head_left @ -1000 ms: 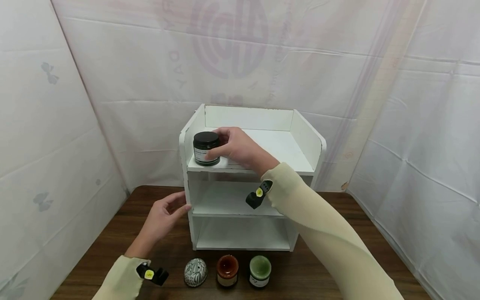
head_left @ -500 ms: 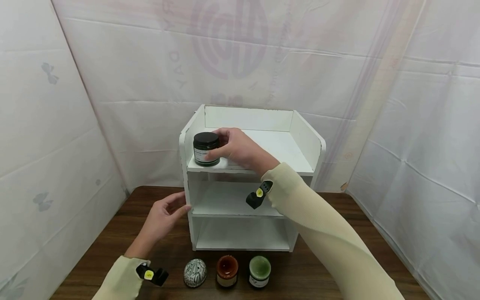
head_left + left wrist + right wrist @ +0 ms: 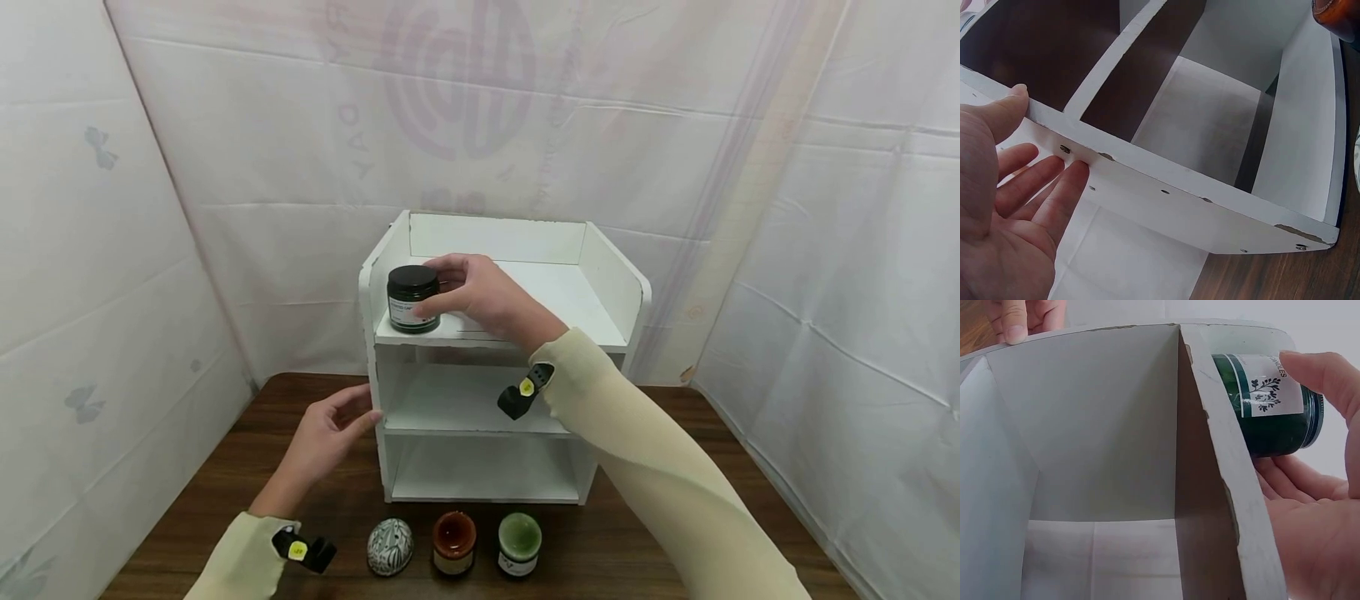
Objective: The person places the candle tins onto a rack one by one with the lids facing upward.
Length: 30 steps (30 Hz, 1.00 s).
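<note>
Black-lidded jar [image 3: 412, 293] is atop the rack [image 3: 442, 400], front-left corner, right hand [image 3: 483, 296] holding it; left hand [image 3: 324, 435] touches the edge, fingers loose. Dome [image 3: 390, 547], brown cup [image 3: 453, 550], green cup [image 3: 520, 540] remain on the worktop [image 3: 603, 554].

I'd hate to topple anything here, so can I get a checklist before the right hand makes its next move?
1. Dark green jar upright on the white shelf unit: ok, at the left end of its top board.
2. Right hand clear of the jar: not ok, thumb in front and fingers behind it.
3. Left hand at the unit: ok, thumb on its front edge.
4. Black lid on the jar: ok; tightness, cannot tell.
5. Patterned dome, red-brown jar and light green jar apart from both hands: ok, in a row before the unit.
</note>
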Each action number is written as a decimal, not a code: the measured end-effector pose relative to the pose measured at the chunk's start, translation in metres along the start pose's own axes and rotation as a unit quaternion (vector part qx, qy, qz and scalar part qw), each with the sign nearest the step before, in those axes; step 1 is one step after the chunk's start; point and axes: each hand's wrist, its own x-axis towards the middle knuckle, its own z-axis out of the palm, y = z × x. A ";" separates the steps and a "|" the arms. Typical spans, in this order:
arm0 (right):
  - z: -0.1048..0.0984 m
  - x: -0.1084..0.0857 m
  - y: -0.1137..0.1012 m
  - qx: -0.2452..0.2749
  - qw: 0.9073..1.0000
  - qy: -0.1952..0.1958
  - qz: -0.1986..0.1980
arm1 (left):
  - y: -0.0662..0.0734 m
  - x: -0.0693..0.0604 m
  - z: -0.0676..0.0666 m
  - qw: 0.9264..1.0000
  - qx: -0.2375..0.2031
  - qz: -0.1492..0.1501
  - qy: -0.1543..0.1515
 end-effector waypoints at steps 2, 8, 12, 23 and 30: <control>-0.001 -0.002 0.001 -0.002 1.000 0.005 -0.002 | 0.000 0.000 0.000 1.000 0.000 -0.002 -0.002; -0.005 -0.007 0.005 0.013 1.000 0.016 -0.006 | 0.001 0.000 0.001 1.000 0.001 -0.002 -0.003; -0.007 -0.013 0.005 0.020 0.999 0.024 -0.002 | 0.002 -0.001 0.000 1.000 0.002 -0.001 -0.001; -0.014 -0.036 0.007 0.046 0.997 0.059 -0.008 | 0.005 -0.001 0.002 1.000 0.001 0.000 -0.001; -0.017 -0.046 0.007 0.076 0.994 0.078 -0.018 | 0.005 -0.002 0.002 1.000 0.001 -0.003 -0.002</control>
